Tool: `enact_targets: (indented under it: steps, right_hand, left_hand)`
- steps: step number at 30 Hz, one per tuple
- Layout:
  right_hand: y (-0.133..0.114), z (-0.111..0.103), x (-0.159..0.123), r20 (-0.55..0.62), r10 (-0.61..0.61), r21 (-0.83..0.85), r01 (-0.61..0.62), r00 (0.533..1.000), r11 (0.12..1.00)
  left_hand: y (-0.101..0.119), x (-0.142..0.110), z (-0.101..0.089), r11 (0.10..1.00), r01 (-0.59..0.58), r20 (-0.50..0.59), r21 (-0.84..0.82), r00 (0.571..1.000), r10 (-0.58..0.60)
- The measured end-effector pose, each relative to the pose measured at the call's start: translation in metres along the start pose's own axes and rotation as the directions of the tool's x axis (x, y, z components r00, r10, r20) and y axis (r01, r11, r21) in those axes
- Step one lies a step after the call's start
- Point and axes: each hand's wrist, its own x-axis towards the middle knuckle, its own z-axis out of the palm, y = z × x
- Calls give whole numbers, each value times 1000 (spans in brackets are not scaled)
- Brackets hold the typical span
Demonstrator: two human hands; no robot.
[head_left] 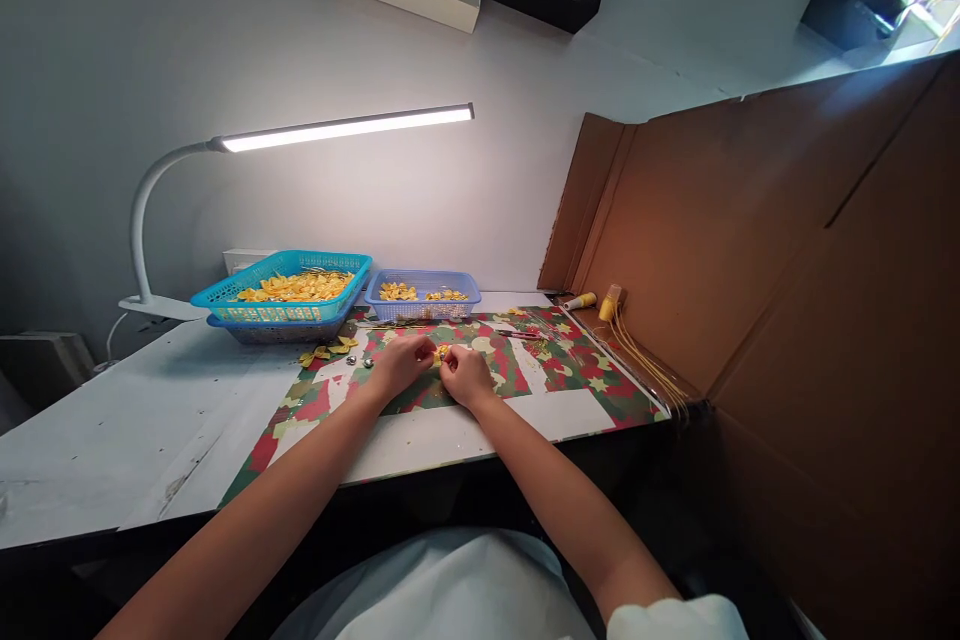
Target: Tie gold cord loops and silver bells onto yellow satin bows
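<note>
Over the patterned mat my left hand [406, 364] and my right hand [466, 375] are close together, fingers pinched. Between their fingertips shows a small yellow piece [441, 354], like the yellow petal-shaped pieces nearby; both hands seem to grip it, though its details are too small to make out. Left of my left hand lie several loose yellow petal-shaped pieces [328, 351] and two small shiny round objects [367, 362]. Behind the hands a thin tool with reddish handles [521, 334] rests on the mat.
A turquoise basket [217, 301] of yellow pieces sits stacked on a blue one [277, 331]. Beside it stands a lavender basket [450, 308]. A lit lamp [349, 128] hangs overhead. At right, gold wires [645, 360] and yellow spools [610, 303] lie by a cardboard wall [750, 220].
</note>
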Motion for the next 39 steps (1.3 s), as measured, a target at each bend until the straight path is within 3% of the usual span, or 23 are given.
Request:
enact_targets:
  steps: [13,33,39]
  right_hand:
    - [2,5,2,-106,-47,-7,46,993,999]
    - [-1,3,0,-114,-30,23,33,993,999]
    - [1,3,0,-123,-37,53,44,992,998]
  left_hand:
    - [7,-1,-2,994,-105,-103,-17,989,102]
    - [12,-1,-3,993,-91,-132,-79,988,80]
    - [15,-3,-3,965,-61,-193,-255,981,11]
